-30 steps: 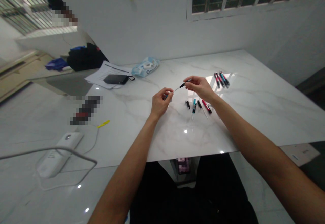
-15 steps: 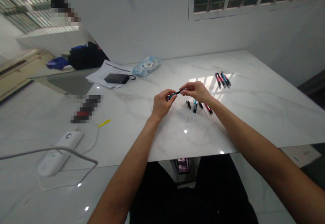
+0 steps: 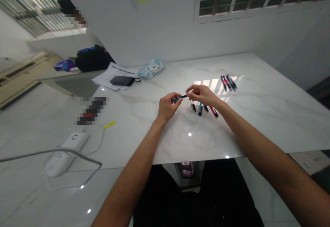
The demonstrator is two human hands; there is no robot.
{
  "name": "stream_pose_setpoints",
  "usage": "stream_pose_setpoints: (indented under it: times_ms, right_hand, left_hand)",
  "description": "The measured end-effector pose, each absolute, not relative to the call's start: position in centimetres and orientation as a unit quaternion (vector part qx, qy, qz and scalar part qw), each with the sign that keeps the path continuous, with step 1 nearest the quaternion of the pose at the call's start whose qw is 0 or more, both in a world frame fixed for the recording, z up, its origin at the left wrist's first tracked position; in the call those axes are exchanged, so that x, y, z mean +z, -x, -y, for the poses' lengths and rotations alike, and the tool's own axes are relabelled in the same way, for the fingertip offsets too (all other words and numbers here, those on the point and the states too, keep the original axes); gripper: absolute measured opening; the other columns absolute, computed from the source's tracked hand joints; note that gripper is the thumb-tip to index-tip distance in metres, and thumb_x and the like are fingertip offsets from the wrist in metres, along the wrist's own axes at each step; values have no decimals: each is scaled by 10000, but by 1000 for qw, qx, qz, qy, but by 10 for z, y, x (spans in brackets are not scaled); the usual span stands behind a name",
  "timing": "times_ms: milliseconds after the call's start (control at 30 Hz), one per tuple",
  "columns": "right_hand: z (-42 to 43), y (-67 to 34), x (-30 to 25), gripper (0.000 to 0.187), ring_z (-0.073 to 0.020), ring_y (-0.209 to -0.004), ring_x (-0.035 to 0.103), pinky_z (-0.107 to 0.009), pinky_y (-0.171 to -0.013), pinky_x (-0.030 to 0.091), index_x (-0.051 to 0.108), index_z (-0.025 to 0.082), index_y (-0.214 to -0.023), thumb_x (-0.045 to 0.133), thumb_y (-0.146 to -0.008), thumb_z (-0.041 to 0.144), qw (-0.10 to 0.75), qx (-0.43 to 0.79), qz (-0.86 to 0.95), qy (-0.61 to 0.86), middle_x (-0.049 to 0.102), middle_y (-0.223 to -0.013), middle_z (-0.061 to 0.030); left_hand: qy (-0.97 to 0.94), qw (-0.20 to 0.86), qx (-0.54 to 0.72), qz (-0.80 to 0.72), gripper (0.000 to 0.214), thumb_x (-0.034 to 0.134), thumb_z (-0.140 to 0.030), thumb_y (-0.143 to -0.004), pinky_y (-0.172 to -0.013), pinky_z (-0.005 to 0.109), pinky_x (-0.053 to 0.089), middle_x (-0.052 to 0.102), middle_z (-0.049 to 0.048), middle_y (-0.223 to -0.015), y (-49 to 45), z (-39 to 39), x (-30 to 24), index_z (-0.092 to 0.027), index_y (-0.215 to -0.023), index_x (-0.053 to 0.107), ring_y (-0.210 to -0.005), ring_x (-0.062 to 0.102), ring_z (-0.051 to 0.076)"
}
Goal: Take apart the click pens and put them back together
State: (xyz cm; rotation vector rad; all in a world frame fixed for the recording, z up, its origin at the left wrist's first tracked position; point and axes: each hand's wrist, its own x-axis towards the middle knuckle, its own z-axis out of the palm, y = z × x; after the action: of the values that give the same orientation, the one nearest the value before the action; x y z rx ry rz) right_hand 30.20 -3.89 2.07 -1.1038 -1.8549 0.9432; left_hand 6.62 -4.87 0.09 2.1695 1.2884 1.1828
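A blue and black pen is held above the white marbled table. My left hand is closed around its blue barrel. At the pen's black end, the thumb and fingertips of my right hand are pinched together. Below my right hand lie several pen parts: a black piece with a thin pale refill, a blue and black piece, another black piece with a refill, and a red and black piece.
Several red and blue pens lie in a row farther back. Left of my hands are a black pouch on papers, a blue packet, a white device with a cable, and a yellow strip.
The view has shifted slightly, so everything sits a little right and lower. My right fingertips remain at the pen's black end, with their grip slightly changed. My left hand keeps its hold.
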Motion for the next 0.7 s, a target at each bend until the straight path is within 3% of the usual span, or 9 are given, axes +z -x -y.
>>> stream_pose_setpoints:
  times_ms: [167,267,400,533,700]
  right_hand:
    - [38,-306,19,285,-181,-688,694,-337,-676,517,773,188,-920,727,-944,467,380,350,732,444,773,-755,-59]
    - [37,-306,17,263,-179,-706,697,-326,-674,508,783,197,-984,752,-929,453,380,344,744,430,785,-792,-49]
    - [38,-304,17,374,-165,-624,657,-329,-646,476,737,203,-783,634,-1014,480,363,313,751,455,739,-692,-42]
    - [38,-305,17,273,-185,-726,700,-320,-680,494,778,205,-960,746,-946,476,373,314,755,438,794,-821,-52]
    - [35,-306,14,338,-186,-710,681,-324,-677,476,788,195,-871,681,-983,495,349,302,759,459,780,-775,-59]
  left_hand:
    - [-770,178,417,-450,89,781,-275,-949,-801,310,573,830,32,-990,-66,49,0,-237,-1021,817,-788,719,172]
    - [-769,180,421,-447,86,814,-273,-937,-816,322,574,838,31,-990,-66,49,-1,-243,-1016,828,-812,735,185]
    - [-768,187,420,-446,79,845,-270,-919,-850,336,594,847,28,-990,-65,48,-2,-258,-997,839,-865,766,204]
    - [-760,189,416,-463,98,863,-304,-912,-867,352,616,857,30,-995,-65,48,-1,-269,-1002,853,-847,780,208]
    - [-757,191,412,-470,119,872,-325,-908,-901,351,629,865,33,-1014,-65,48,-1,-272,-1014,863,-888,804,217]
